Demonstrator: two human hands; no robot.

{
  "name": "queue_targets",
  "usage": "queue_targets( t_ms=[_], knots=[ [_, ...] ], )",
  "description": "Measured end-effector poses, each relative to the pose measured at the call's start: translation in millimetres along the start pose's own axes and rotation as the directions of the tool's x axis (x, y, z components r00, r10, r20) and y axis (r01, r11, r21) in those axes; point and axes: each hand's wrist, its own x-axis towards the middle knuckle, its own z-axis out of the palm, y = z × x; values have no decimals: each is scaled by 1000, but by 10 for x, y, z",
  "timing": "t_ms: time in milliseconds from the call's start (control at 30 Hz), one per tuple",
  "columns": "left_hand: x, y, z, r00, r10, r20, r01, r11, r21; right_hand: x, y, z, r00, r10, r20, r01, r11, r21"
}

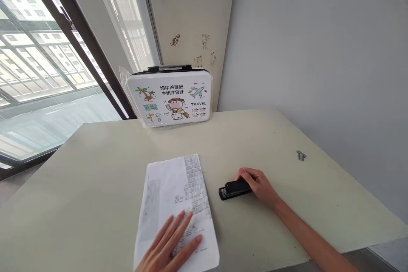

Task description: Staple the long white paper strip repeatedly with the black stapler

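A white sheet or stack of paper lies on the table in front of me, with many staples in rows along its right part and some print on it. My left hand rests flat on its lower part, fingers stretched out. To the right of the paper, my right hand grips a black stapler from its rear end. The stapler's front end points left toward the paper, apart from it. My fingers hide its back part.
A white case with cartoon prints, wrapped in clear plastic, stands upright at the table's back edge. Small grey strips of staples lie on the right of the table. A window is at left, a wall at right.
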Motion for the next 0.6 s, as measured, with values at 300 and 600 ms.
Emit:
queue_targets(
  t_ms=[300, 600],
  knots=[
    [528, 87, 269, 994, 106, -37, -104, 994, 36, 32, 35, -44, 1000, -16, 13, 17, 997, -75],
    [819, 101, 129, 987, 138, 86, -129, 987, -98, 53, -357, -112, 997, -68, 20, 71, 964, -255]
  ],
)
